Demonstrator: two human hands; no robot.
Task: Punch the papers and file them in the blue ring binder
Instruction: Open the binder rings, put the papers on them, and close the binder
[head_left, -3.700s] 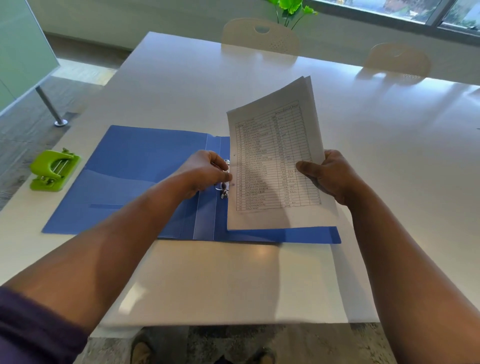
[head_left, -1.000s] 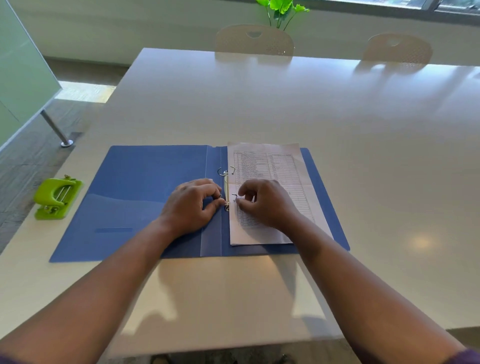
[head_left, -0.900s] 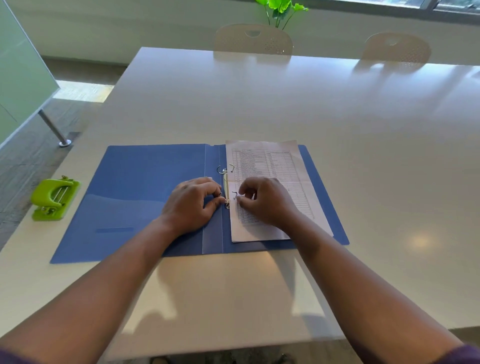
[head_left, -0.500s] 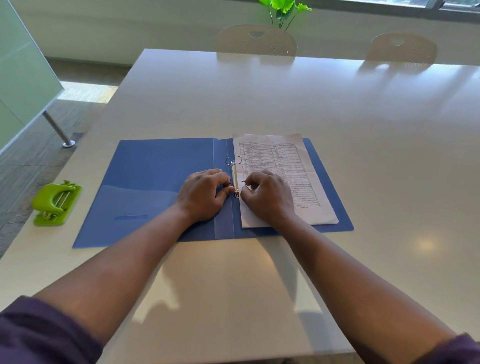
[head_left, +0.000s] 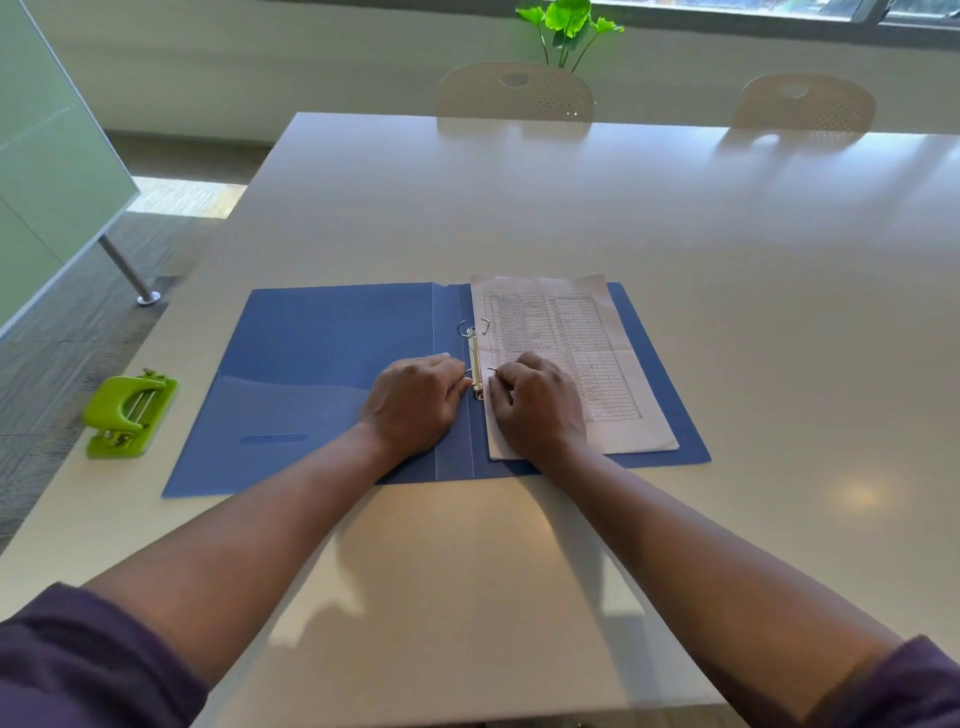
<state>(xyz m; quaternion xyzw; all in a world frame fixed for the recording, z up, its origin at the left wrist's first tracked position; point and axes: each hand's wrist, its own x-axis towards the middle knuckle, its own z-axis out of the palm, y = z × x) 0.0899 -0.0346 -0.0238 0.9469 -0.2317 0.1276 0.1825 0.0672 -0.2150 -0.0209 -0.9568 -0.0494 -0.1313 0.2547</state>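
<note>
While curled on its rings (head_left: 475, 364): both hands (head_left: 415, 397), papers (head_left: 587, 364) in binder (head_left: 322, 364).

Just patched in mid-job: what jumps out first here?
The open blue binder lies flat on the white table, papers on its right half. Both hands, left and right, work at its open rings. A green punch sits near the table's left edge.

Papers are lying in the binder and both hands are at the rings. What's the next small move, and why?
Probably press the ring halves together. The far ring gapes open at its top, the papers lie flat on the blue ring binder right cover, and the left hand and right hand flank the near ring.
</note>
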